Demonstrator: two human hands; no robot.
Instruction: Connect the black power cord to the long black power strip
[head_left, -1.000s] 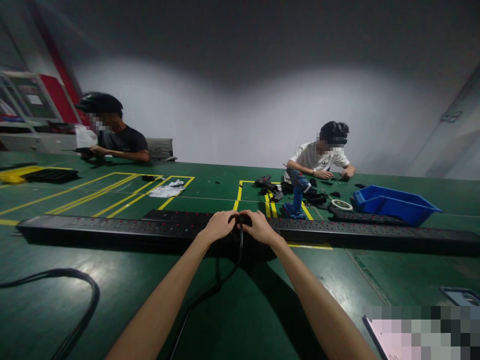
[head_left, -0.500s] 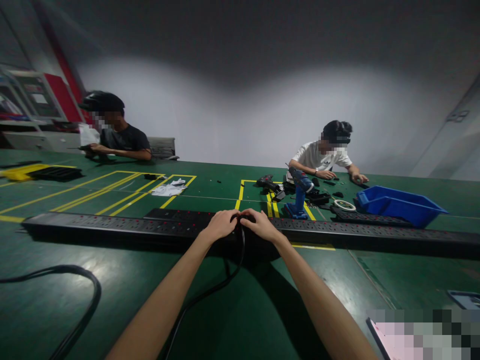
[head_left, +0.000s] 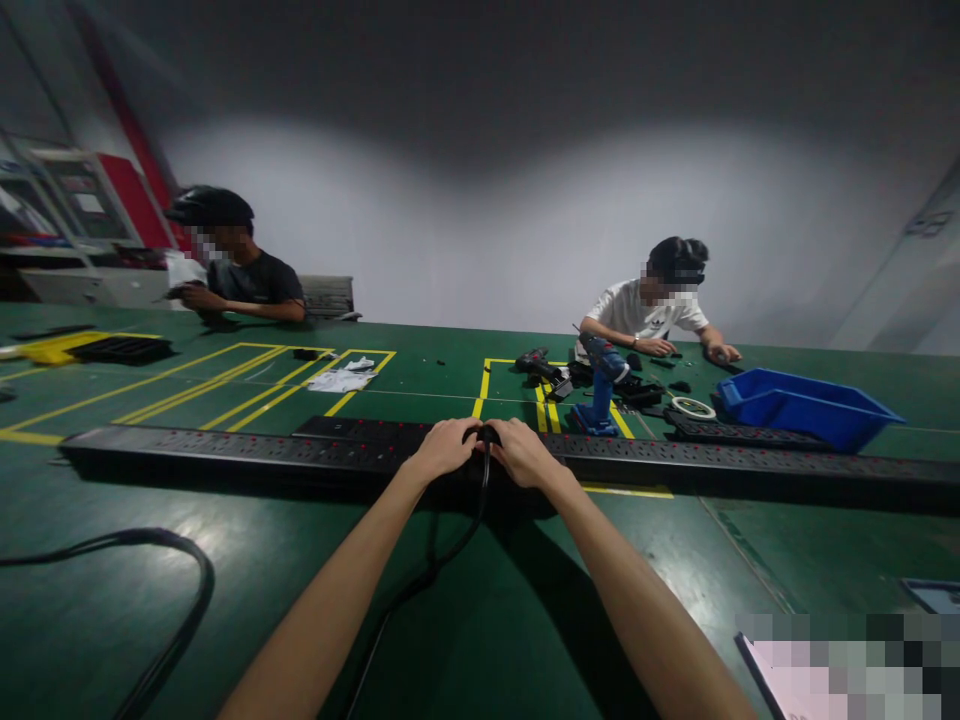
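My left hand (head_left: pixel 446 447) and my right hand (head_left: pixel 525 452) meet at the middle of the view, fingertips curled close together. Both are closed on the end of a black cable (head_left: pixel 484 490), which drops from between them and runs down toward me. The exact part pinched is hidden by the fingers. Below and around the hands lies a long black power strip (head_left: pixel 225 452) with rows of sockets and small red marks, stretching across the table. Behind my left hand is a shorter black strip (head_left: pixel 352 428).
A blue cordless drill (head_left: pixel 600 385) stands behind the strip, near a blue bin (head_left: pixel 810 408) and loose black parts. White gloves (head_left: pixel 343 377) lie left of centre. Looped cable (head_left: pixel 199 570) rests at front left. Two people (head_left: pixel 255 275) (head_left: pixel 652 310) work across the green table (head_left: pixel 300 560).
My right hand has turned slightly, its fingers lower around the cable. The cable below the hands has shifted a little. The whole view has moved slightly.
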